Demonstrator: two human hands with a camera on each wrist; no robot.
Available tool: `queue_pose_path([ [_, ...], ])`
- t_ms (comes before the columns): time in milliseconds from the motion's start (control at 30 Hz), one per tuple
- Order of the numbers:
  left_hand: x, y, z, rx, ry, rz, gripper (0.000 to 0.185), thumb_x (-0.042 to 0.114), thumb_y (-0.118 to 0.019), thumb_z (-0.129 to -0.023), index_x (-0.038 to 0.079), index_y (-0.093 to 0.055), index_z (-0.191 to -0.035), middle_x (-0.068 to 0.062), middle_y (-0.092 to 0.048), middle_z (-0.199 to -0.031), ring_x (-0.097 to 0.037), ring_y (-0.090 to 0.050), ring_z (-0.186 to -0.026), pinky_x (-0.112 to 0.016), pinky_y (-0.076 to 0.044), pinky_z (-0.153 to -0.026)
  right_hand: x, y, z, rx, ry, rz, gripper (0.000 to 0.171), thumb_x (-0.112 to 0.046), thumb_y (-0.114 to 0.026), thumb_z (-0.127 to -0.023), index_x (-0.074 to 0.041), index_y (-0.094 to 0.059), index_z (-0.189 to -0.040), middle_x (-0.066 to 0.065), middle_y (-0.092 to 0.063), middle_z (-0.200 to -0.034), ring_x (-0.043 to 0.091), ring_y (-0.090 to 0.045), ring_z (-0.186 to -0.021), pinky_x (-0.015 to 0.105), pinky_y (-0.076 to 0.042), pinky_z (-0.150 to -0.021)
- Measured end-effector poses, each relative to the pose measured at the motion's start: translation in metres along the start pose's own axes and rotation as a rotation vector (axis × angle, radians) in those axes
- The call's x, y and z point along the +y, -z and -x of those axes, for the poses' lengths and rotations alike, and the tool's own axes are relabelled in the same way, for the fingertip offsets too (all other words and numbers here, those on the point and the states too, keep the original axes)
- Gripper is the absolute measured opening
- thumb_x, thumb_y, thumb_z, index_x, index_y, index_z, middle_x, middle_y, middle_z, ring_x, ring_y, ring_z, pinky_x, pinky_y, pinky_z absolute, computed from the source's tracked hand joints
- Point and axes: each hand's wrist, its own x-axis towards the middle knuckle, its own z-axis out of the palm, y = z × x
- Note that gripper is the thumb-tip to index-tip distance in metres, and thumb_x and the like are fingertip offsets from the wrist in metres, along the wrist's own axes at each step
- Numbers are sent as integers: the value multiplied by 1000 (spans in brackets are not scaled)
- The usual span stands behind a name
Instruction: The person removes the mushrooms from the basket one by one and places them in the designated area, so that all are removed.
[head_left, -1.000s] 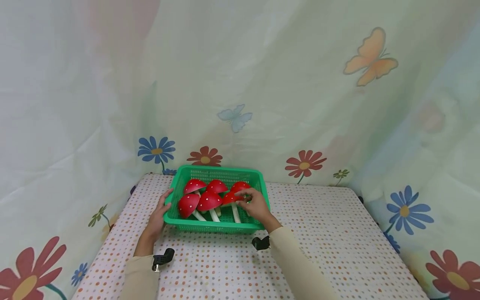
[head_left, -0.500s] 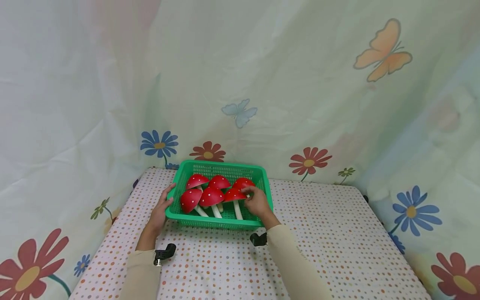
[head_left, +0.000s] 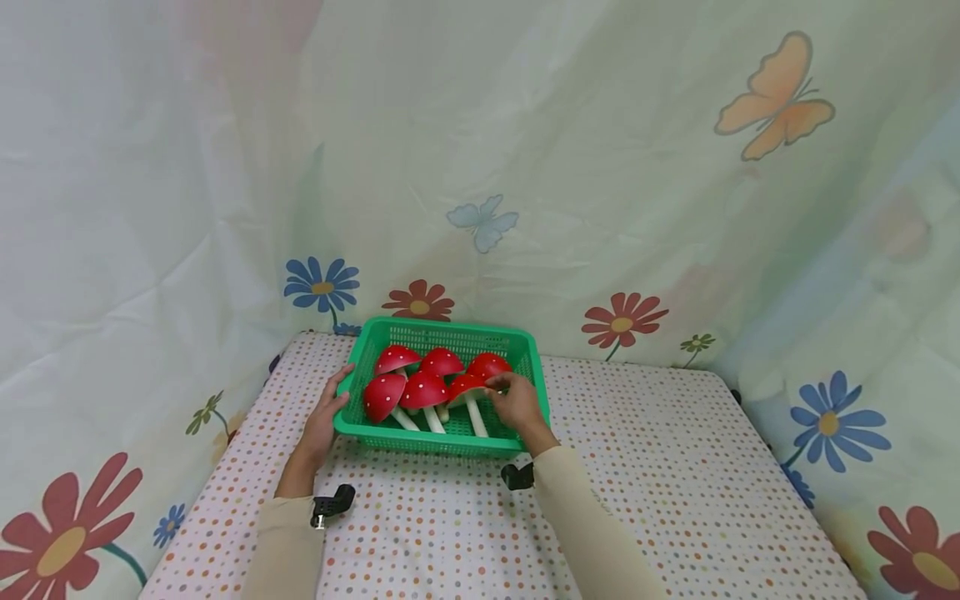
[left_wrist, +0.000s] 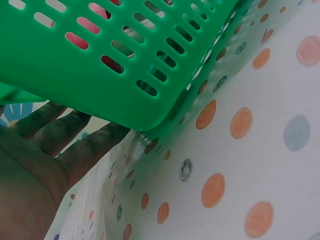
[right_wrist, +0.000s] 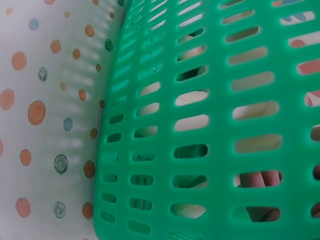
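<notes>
A green slotted plastic basket (head_left: 450,444) sits near the back of the table, with several toy mushrooms (head_left: 424,389) in it. They have red, white-dotted caps and pale stems. My right hand (head_left: 517,406) reaches over the basket's right part and pinches the cap edge of the front-right toy mushroom (head_left: 462,387), whose stem points toward me. Outside the basket's left end, my left hand (head_left: 321,423) rests against the rim. In the left wrist view its fingers (left_wrist: 95,145) stretch along the basket wall (left_wrist: 100,95). From the right wrist the basket wall (right_wrist: 215,125) hides most of that hand.
A white dotted cloth (head_left: 630,475) covers the table. Behind it hangs a curtain (head_left: 570,208) printed with flowers and butterflies, which also runs along both sides. A black wrist camera (head_left: 333,502) sits at the left sleeve, another camera (head_left: 517,477) at the right.
The right hand has drawn back slightly to the right and lower at the front-right mushroom, whose cap has tilted a little. The left hand stays at the basket. The head view has shifted slightly.
</notes>
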Motion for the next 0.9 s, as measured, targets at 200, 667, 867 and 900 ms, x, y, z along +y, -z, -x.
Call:
queue_pose_path([
  [200, 1, 0, 0, 2, 0, 2, 50, 21, -25, -107, 25, -21, -157, -5, -4, -166, -33, -4, -153, -64, -13, -118, -3, 2, 0, -28, 35, 9, 10, -18, -71, -91, -9, -74, -95, 6, -72, -97, 21, -62, -87, 35, -55, -75],
  [667, 4, 0, 0, 4, -4, -4, 50, 23, -26, -107, 26, -21, -157, -4, -4, -166, -33, -5, -153, -64, -14, -118, -3, 3, 1, 64, 168, 90, 9, -14, -70, -91, -7, -75, -91, 5, -72, -89, 18, -64, -82, 35, -56, -73],
  [867, 5, -2, 1, -4, 4, 5, 50, 21, -26, -107, 25, -21, -157, -6, -3, -167, -34, -5, -153, -64, -15, -118, -2, 3, 2, 118, 190, 96, 12, -16, -69, -92, -5, -74, -94, 7, -73, -91, 19, -66, -84, 34, -56, -72],
  [900, 5, -2, 1, -7, 2, 7, 50, 22, -26, -107, 25, -21, -157, -6, -3, -167, -34, -5, -153, -64, -15, -118, -1, 2, 3, 128, 191, 89, 12, -16, -68, -92, -5, -73, -95, 8, -72, -92, 21, -66, -85, 36, -56, -73],
])
